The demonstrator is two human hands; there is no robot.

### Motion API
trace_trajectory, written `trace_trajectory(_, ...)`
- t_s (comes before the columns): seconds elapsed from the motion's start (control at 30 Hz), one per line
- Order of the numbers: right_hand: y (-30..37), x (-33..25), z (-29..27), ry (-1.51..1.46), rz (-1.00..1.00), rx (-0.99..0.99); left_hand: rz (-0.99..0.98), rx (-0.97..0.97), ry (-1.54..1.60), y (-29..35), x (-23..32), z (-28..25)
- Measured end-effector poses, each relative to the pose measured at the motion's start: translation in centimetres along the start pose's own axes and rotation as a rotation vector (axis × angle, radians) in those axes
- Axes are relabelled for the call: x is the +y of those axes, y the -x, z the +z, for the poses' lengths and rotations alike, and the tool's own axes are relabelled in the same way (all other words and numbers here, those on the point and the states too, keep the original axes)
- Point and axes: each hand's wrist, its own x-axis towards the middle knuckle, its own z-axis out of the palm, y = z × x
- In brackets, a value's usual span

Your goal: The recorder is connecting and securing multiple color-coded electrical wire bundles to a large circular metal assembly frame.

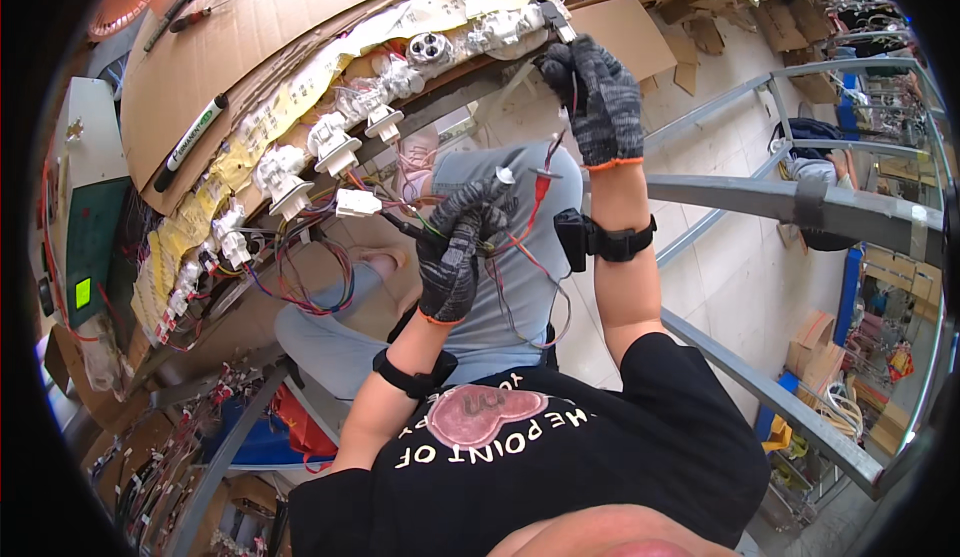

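Observation:
My left hand (462,242), in a grey-black knit glove, is closed around several thin coloured wires (518,242). A small white plug (504,175) pokes out above its fingers. Beside its knuckles are a black probe-like piece (404,226) and a white rectangular connector (358,203). A red clip (541,189) hangs on a wire to its right. My right hand (600,97), gloved alike, is curled at the right end of the connector row, its fingertips by a small black-and-grey fitting (556,23). What it pinches is hidden. White connector sockets (332,145) line the yellow-taped board (270,107).
Cardboard (270,17) covers the tabletop, with a black-and-white marker (192,144) and a screwdriver (197,17) on it. A green-and-white box (90,187) stands at the left. Grey metal rails (720,197) cross on the right. Loose wires (320,282) droop below the board.

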Motion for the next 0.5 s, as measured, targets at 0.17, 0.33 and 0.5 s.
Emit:
trace_trajectory(0.17,4.7,3.4,-1.9,-0.047,-0.187,-0.178,0.075,0.024,-0.043,0.1,0.6,0.0)
trace_trajectory(0.33,6.1,4.4,-1.2,0.331,-0.180,0.074,0.160,0.054,-0.044,0.5,0.8,-0.3)
trace_trajectory(0.5,4.7,3.7,-0.1,0.155,-0.022,-0.071,0.245,0.113,0.010,1.0,1.3,0.4)
